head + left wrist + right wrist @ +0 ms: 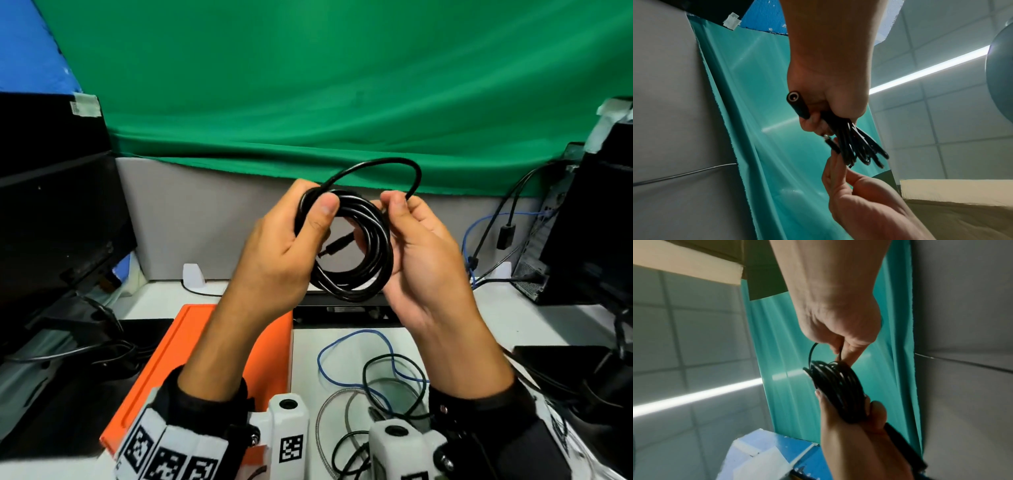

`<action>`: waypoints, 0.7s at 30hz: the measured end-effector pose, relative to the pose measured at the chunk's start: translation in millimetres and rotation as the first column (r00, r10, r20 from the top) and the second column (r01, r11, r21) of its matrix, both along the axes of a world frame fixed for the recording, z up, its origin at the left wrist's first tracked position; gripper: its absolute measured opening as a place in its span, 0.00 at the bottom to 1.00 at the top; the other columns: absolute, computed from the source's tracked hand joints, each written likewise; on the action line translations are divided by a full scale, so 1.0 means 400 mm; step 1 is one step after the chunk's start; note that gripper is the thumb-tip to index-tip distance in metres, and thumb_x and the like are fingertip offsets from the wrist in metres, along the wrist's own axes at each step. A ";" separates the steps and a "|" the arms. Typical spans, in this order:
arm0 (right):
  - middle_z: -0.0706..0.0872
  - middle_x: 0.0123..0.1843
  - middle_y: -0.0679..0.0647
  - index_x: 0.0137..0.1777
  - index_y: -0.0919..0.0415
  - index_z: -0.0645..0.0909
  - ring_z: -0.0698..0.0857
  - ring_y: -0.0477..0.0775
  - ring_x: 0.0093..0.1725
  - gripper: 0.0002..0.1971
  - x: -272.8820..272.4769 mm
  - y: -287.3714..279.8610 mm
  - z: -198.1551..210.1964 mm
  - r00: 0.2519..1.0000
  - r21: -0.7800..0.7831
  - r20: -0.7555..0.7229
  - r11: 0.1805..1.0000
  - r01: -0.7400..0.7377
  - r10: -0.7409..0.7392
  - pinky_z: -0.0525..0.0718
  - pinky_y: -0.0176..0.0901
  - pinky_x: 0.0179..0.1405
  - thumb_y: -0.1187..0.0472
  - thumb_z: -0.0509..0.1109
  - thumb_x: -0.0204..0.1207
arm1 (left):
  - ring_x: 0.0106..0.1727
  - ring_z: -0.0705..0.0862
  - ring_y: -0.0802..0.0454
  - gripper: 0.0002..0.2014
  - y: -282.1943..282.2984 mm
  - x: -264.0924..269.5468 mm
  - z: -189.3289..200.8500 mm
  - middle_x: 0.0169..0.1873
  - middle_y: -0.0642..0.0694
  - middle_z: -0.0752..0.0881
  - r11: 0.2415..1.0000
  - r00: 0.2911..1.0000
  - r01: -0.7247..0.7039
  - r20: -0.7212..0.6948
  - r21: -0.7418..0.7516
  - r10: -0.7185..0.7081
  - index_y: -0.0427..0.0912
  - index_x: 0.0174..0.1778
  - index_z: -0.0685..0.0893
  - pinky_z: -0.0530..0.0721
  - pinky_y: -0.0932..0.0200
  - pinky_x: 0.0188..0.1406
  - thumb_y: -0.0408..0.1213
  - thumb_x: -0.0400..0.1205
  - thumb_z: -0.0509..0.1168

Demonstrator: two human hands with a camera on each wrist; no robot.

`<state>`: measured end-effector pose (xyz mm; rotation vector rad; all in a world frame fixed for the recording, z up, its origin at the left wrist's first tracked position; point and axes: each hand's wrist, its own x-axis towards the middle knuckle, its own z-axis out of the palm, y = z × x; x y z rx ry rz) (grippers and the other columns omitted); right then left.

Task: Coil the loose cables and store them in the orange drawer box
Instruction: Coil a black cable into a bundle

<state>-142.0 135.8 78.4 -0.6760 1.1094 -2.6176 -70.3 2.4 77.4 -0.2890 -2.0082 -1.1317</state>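
In the head view I hold a black cable coil [371,260] at chest height in front of the green cloth. My left hand [317,214] grips the coil's left side, thumb over the strands. My right hand [397,205] pinches the cable's loose tail, which arches above the coil. A plug end [337,246] sticks into the coil's middle. The left wrist view shows my left hand [818,120] holding the coil [857,146] with a barrel connector [797,104] beside it. The right wrist view shows my right hand [840,348] pinching the strand above the coil [838,386]. Under my left forearm sits the orange drawer box [164,370].
On the white table [308,346] lie a loose blue cable [346,339], a thin black cable [407,359] and a silver braided cable [323,418]. Black monitors [54,219] stand at the left, a computer tower [596,219] with plugged cables at the right.
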 end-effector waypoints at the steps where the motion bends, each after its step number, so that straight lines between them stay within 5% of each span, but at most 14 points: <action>1: 0.89 0.35 0.50 0.51 0.60 0.77 0.88 0.47 0.31 0.07 0.001 0.001 0.001 0.999 -0.015 0.039 1.000 -0.027 0.028 0.88 0.38 0.31 0.62 0.59 0.89 | 0.30 0.72 0.56 0.15 0.002 0.002 0.000 0.28 0.55 0.75 1.000 1.000 -0.005 0.004 -0.024 0.005 0.48 0.42 0.75 0.73 0.51 0.31 0.53 0.89 0.56; 5: 0.89 0.41 0.56 0.51 0.60 0.78 0.90 0.52 0.38 0.09 -0.007 0.017 0.004 0.975 0.020 0.121 0.982 -0.189 0.185 0.89 0.43 0.30 0.60 0.58 0.89 | 0.30 0.73 0.57 0.14 -0.002 0.008 0.001 0.28 0.55 0.76 0.995 0.998 -0.054 0.017 -0.080 0.056 0.50 0.41 0.74 0.74 0.51 0.31 0.52 0.89 0.56; 9: 0.88 0.42 0.53 0.56 0.56 0.84 0.89 0.57 0.49 0.11 -0.001 0.023 0.001 0.943 0.201 0.080 0.922 -0.331 0.322 0.87 0.53 0.47 0.56 0.59 0.88 | 0.31 0.76 0.55 0.12 -0.003 -0.001 -0.003 0.29 0.56 0.78 0.992 0.991 -0.122 -0.048 -0.030 0.121 0.50 0.43 0.76 0.78 0.46 0.35 0.50 0.90 0.56; 14: 0.89 0.45 0.53 0.56 0.52 0.89 0.87 0.51 0.42 0.14 -0.016 0.018 -0.021 0.982 0.410 -0.152 0.911 -0.042 0.114 0.89 0.48 0.47 0.55 0.61 0.89 | 0.31 0.76 0.52 0.12 -0.025 -0.004 -0.005 0.28 0.55 0.77 0.995 0.994 -0.104 -0.031 0.008 0.104 0.59 0.40 0.76 0.78 0.42 0.36 0.54 0.89 0.56; 17: 0.86 0.40 0.53 0.58 0.56 0.88 0.87 0.46 0.33 0.10 -0.038 0.025 -0.017 0.992 0.267 -0.120 0.961 0.072 -0.041 0.88 0.37 0.37 0.60 0.65 0.87 | 0.31 0.73 0.52 0.12 -0.036 -0.003 -0.005 0.27 0.56 0.76 0.998 0.997 -0.066 0.028 -0.021 0.066 0.59 0.39 0.74 0.78 0.38 0.37 0.55 0.88 0.56; 21: 0.88 0.36 0.54 0.55 0.59 0.84 0.89 0.45 0.32 0.07 -0.032 0.004 -0.012 0.995 -0.004 0.092 0.999 -0.043 0.043 0.89 0.36 0.34 0.64 0.64 0.86 | 0.30 0.73 0.54 0.15 -0.018 -0.013 -0.012 0.28 0.55 0.76 0.999 0.997 -0.021 0.071 -0.027 0.023 0.51 0.40 0.74 0.76 0.45 0.34 0.55 0.87 0.56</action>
